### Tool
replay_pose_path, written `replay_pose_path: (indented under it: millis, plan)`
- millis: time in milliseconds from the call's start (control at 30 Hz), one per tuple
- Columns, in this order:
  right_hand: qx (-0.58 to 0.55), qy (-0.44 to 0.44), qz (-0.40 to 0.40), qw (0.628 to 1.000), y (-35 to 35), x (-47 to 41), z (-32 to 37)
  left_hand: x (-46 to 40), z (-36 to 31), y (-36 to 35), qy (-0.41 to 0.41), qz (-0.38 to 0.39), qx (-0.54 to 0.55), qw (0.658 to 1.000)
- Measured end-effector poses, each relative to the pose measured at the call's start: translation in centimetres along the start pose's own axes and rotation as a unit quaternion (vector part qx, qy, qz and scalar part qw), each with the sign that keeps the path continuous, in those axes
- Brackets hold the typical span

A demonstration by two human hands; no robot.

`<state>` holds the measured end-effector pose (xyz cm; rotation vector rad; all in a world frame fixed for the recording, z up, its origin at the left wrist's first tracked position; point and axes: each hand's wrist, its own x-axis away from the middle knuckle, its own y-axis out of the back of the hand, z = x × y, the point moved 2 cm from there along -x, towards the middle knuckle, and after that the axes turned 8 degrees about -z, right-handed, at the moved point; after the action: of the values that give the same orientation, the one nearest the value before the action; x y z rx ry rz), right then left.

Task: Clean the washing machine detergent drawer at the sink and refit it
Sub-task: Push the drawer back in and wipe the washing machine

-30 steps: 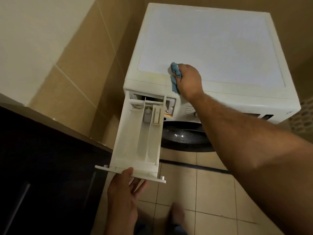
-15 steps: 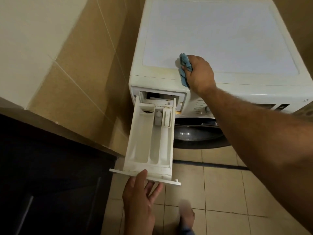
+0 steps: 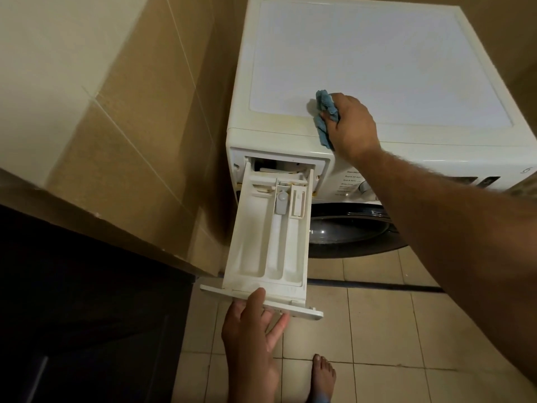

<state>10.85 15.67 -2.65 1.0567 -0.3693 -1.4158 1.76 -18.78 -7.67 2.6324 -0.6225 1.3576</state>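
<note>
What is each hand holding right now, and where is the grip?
The left hand grips the detergent drawer by its front panel, thumb on top and fingers underneath. The right hand holds a bunched blue cloth against the washing machine's top.

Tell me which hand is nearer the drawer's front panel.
Left. The left hand grips the drawer's front panel from below, thumb on top. The right hand rests on the washing machine top, holding a blue cloth.
</note>
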Motion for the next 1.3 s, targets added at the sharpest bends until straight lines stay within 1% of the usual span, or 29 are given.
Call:
replay_pose_path:
  millis: [67, 300, 600, 800, 967, 1033, 1100, 1200, 1300]
  plan:
    - [0.0, -0.002, 0.0, 1.0, 0.0, 0.0, 0.0, 0.0, -0.1, -0.4, 0.004, -0.017, 0.011, 1.0]
    - [0.013, 0.002, 0.001, 1.0, -0.4, -0.1, -0.1, 0.5, 0.5, -0.9, -0.021, -0.049, 0.029, 0.998]
    - [0.007, 0.006, -0.001, 1.0, -0.4, -0.2, -0.4, 0.0, 0.5, -2.5, -0.013, -0.017, 0.031, 0.999]
    - [0.002, 0.007, -0.003, 1.0, -0.6, -0.2, -0.5, 0.7, 0.9, -3.6, -0.07, -0.017, 0.015, 0.997]
    - [-0.007, 0.009, -0.002, 1.0, -0.6, -0.1, -0.4, -0.5, -1.9, -5.3, -0.102, 0.028, 0.033, 0.994]
    - [-0.007, 0.008, -0.001, 1.0, -0.6, -0.1, -0.4, -1.1, -2.4, -6.1, -0.091, 0.04, 0.04, 0.994]
    - [-0.001, 0.007, -0.003, 1.0, -0.6, 0.0, -0.4, -1.3, -2.2, -6.4, -0.08, 0.059, 0.027, 0.995]
    - [0.004, 0.007, -0.004, 1.0, -0.6, -0.1, -0.4, -1.7, -2.0, -6.3, -0.086, 0.095, 0.001, 0.992]
    - [-0.008, 0.014, -0.014, 1.0, -0.8, -0.2, -0.6, -3.0, -2.6, -6.0, -0.124, 0.091, -0.085, 0.984]
